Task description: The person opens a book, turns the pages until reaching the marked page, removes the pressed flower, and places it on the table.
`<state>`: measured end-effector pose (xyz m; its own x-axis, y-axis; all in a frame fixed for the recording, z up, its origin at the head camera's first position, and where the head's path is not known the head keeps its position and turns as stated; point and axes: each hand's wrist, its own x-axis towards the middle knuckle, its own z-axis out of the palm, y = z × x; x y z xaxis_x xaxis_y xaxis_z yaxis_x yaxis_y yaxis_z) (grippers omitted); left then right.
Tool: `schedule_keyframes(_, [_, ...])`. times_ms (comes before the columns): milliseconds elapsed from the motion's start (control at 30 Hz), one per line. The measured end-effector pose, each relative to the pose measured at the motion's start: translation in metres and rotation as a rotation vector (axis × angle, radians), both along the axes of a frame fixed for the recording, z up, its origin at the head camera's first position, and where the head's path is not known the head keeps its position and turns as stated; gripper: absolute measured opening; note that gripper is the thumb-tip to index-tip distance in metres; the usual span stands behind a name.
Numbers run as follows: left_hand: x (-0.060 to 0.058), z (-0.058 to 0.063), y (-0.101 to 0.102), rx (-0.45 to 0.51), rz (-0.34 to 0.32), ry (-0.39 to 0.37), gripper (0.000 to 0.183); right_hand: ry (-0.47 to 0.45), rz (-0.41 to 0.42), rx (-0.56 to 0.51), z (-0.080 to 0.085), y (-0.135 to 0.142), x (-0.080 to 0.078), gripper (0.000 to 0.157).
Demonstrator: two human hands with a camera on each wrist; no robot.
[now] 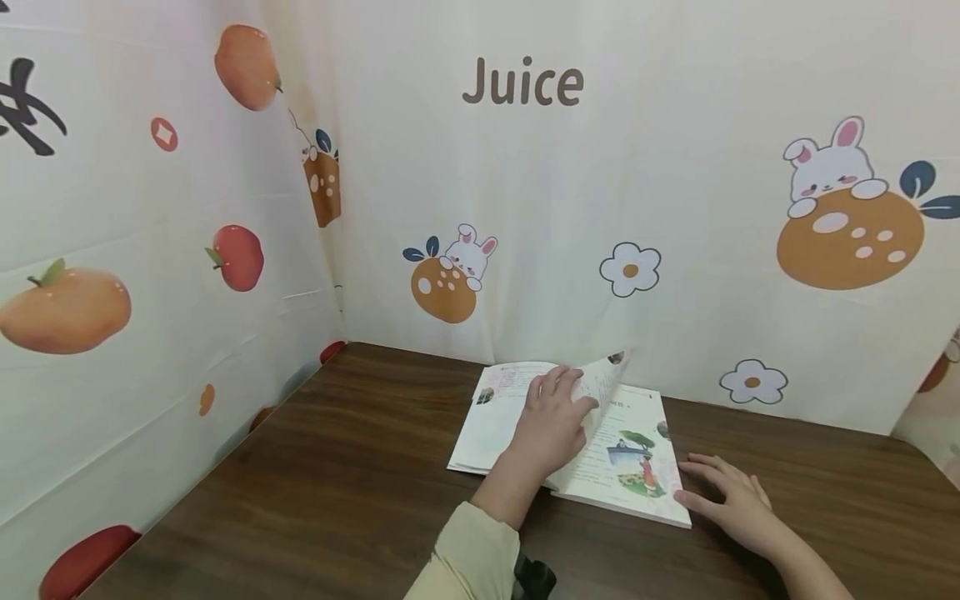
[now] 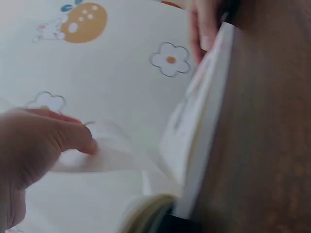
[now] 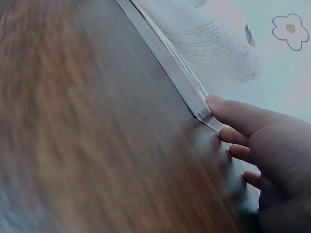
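An illustrated book (image 1: 648,408) lies open on the table. One page (image 1: 600,379) stands raised and curved at its middle. My left hand (image 1: 551,421) is over the left half, fingers spread and lightly bent against the raised page. In the left wrist view, the thumb (image 2: 80,138) of that hand overlaps the blurred white sheet. Beside the book's right edge rests my right hand (image 1: 731,500), fingers relaxed. The right wrist view has its thumb (image 3: 221,109) touching the corner of the page block (image 3: 170,68), the other fingertips low along the edge near the tabletop.
The dark wooden table (image 1: 300,483) meets a white printed curtain (image 1: 547,192) behind the book. Another printed curtain (image 1: 150,400) runs along the left side. A small black object (image 1: 534,577) sits by the left sleeve (image 1: 472,554).
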<state>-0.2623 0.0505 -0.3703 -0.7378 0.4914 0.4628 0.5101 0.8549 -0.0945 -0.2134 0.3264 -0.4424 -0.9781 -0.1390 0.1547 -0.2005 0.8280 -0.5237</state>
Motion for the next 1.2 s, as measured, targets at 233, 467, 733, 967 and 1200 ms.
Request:
schedule_keyframes(233, [0.007, 0.016, -0.003, -0.078, 0.178, -0.108, 0.042, 0.006, 0.001, -0.003, 0.0, 0.0, 0.002, 0.057])
schedule_keyframes(467, [0.009, 0.021, -0.007, -0.13, 0.358, -0.22, 0.053, 0.02, 0.008, 0.001, -0.002, 0.002, 0.001, 0.056])
schedule_keyframes(733, [0.003, 0.01, -0.005, -0.13, 0.439, -0.25, 0.097, 0.009, 0.006, -0.003, -0.003, 0.003, 0.001, 0.056])
schedule_keyframes(967, [0.002, 0.004, -0.004, -0.18, 0.324, -0.185, 0.061, 0.015, 0.008, -0.015, -0.002, 0.001, 0.002, 0.056])
schedule_keyframes(1200, [0.009, -0.001, -0.003, -0.278, 0.164, -0.317, 0.042, 0.014, 0.009, -0.011, -0.002, 0.001, 0.001, 0.056])
